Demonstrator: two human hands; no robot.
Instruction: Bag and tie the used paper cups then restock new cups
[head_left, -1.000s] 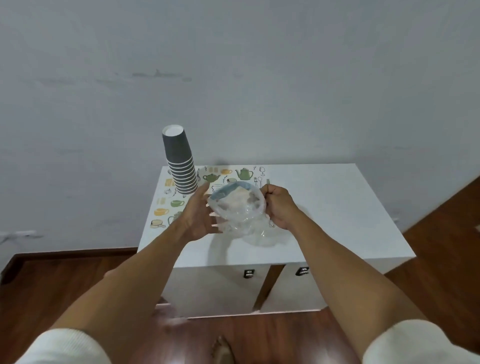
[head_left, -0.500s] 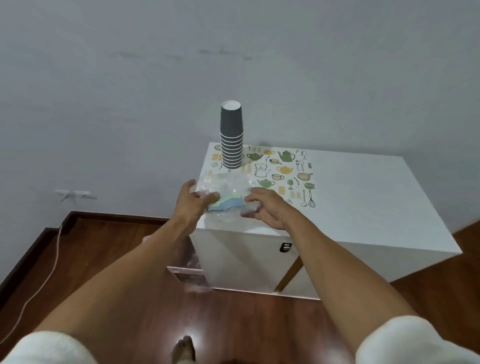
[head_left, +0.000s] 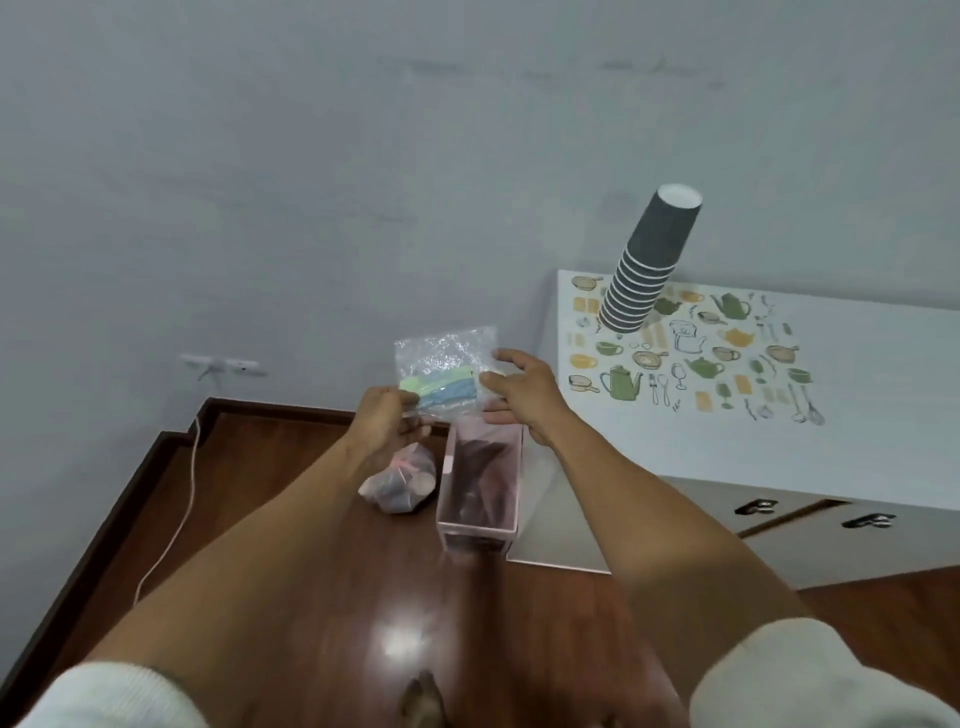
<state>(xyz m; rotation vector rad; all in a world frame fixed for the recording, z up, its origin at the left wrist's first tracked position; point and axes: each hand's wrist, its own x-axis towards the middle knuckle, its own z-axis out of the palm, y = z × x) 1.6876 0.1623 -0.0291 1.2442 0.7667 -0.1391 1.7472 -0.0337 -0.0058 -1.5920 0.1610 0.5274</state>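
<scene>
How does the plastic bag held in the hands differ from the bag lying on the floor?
The held bag is flat, pinched by the left hand and right hand, with green and blue contents; the floor bag is bulging, closed with a pink tie, untouched beside the pink bin. Both are clear plastic.

White cabinet (head_left: 857, 415), wall socket (head_left: 223, 364), cord (head_left: 176, 514), wooden floor (head_left: 311, 597).

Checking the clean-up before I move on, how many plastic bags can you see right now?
2: a clear plastic bag held by both hands above the pink bin, and a tied bag on the floor left of that bin.
</scene>
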